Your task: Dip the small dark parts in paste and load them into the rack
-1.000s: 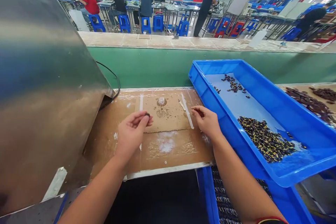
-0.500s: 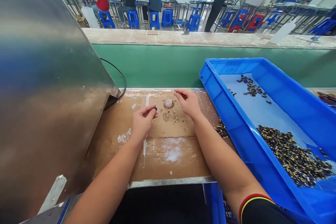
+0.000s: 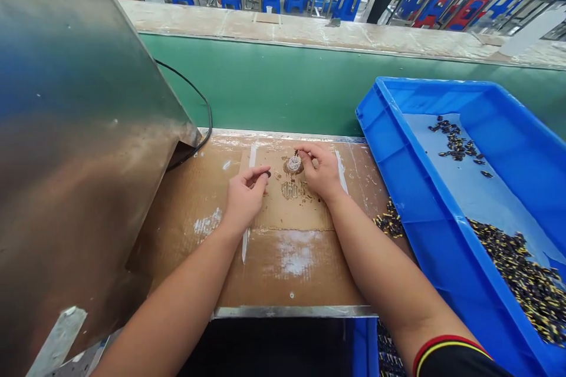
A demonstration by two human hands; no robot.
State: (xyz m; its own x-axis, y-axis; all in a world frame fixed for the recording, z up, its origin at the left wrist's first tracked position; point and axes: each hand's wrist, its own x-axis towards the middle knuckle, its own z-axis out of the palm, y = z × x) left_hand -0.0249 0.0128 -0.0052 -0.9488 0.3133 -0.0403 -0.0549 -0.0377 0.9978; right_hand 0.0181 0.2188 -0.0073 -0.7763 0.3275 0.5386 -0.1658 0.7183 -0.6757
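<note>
Along the cardboard-covered bench top [image 3: 287,265], at twelve o'clock from the forearms, both hands work close together. The left hand [image 3: 244,200] has thumb and forefinger pressed together, pinching a small dark part [image 3: 267,174] (too small to name from this view). The right hand [image 3: 319,172] curls over a small clear coil-like object [image 3: 294,163] sitting on a dark stain, its fingertips [image 3: 305,152] just beside or touching it; whether they pinch anything, I cannot tell.

A blue plastic tray [image 3: 424,212] sits at about three o'clock, its near wall just beyond the right forearm, perhaps placed so that its heaped black-and-yellow parts [image 3: 517,283] stay within easy reach. More of these parts [image 3: 389,219] lie on the cardboard beside the tray. A sloped stainless-steel hood [image 3: 75,129] closes in the bench at nine o'clock, leaving a strip of cardboard beside the left hand. At six o'clock, a metal edge strip [image 3: 292,311] marks the bench's front edge, with cardboard between it and the hands.
</note>
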